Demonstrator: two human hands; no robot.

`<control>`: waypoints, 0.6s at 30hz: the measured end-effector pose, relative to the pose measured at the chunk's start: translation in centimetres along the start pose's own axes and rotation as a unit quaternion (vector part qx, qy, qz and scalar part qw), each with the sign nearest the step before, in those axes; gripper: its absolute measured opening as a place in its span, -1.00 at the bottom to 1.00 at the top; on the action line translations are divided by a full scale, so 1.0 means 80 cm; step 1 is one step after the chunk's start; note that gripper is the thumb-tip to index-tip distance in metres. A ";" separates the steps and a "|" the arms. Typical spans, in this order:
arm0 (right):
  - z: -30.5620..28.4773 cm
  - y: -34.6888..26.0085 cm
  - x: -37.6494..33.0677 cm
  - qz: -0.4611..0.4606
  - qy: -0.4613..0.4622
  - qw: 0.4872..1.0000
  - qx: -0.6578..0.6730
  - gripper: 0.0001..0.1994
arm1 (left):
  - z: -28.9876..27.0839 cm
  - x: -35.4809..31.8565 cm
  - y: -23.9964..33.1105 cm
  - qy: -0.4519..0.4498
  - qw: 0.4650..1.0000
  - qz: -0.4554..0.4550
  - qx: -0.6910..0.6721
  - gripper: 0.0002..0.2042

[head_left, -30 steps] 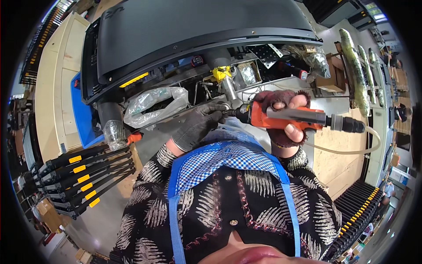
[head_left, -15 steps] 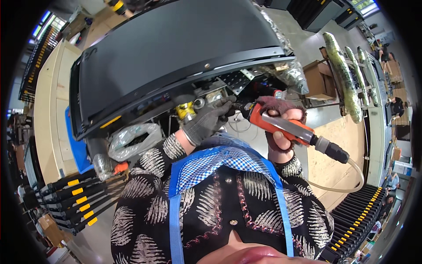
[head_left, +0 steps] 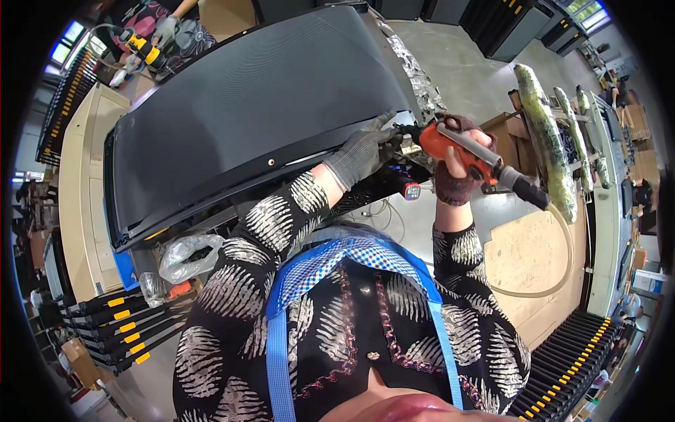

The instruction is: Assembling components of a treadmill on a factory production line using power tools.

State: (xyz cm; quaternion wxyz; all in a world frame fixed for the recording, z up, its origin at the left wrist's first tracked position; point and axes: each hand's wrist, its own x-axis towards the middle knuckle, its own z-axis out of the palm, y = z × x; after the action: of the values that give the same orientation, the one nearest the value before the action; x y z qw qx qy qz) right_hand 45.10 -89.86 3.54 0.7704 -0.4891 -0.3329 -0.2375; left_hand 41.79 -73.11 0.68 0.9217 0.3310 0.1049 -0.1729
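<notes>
A large dark grey panel (head_left: 260,91) with a black rim lies before me. In a dark red fingerless glove, my right hand (head_left: 460,158) grips an orange-red air screwdriver (head_left: 457,146), its tip pointing left at the panel's near right corner. My left hand (head_left: 362,155), in a dark grey glove, is closed beside the screwdriver's tip, over the panel's edge. Whatever its fingers pinch is too small or hidden to make out. Below that corner a second red and black power tool (head_left: 411,188) sits partly hidden.
Across the panel, another person's gloved hand (head_left: 167,32) is near a yellow and black power tool (head_left: 143,49). A clear plastic bag (head_left: 188,259) hangs at the near left. The pale air hose (head_left: 568,253) loops on my right. Wrapped rolls (head_left: 548,141) and a cardboard box (head_left: 503,137) stand further right.
Both hands and the screwdriver have moved up and away from me, from below the panel's near edge to its right corner. Across the panel, the other person's hand has come into view.
</notes>
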 end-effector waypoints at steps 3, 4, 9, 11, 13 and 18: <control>0.011 -0.001 0.024 0.074 0.002 0.997 -0.038 -0.74 | -0.013 0.025 -0.015 -0.018 0.999 0.021 -0.019 -0.56; 0.020 -0.001 0.034 0.078 0.001 0.996 -0.032 -0.74 | -0.016 0.023 -0.015 -0.016 0.999 0.026 -0.009 -0.58; 0.057 0.021 0.097 0.213 -0.046 0.975 -0.052 -0.80 | -0.028 -0.006 -0.030 -0.009 0.999 -0.015 0.039 -0.65; 0.065 0.034 0.115 0.281 -0.089 0.949 -0.110 -0.83 | -0.031 -0.026 -0.041 -0.005 0.998 -0.041 0.051 -0.67; 0.079 0.033 0.120 0.258 -0.122 0.942 -0.178 -0.85 | -0.035 -0.048 -0.052 0.017 0.991 -0.093 0.092 -0.69; 0.076 0.045 0.112 0.201 -0.199 0.924 -0.257 -0.89 | -0.094 -0.078 -0.072 -0.143 0.877 0.196 0.416 -0.73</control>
State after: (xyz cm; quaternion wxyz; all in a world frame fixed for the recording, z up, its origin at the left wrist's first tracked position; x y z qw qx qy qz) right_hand 51.87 -83.22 9.85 0.5677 -0.7641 -0.3018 -0.0525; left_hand 33.27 -70.83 -6.41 0.7193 0.6691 -0.1762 -0.0619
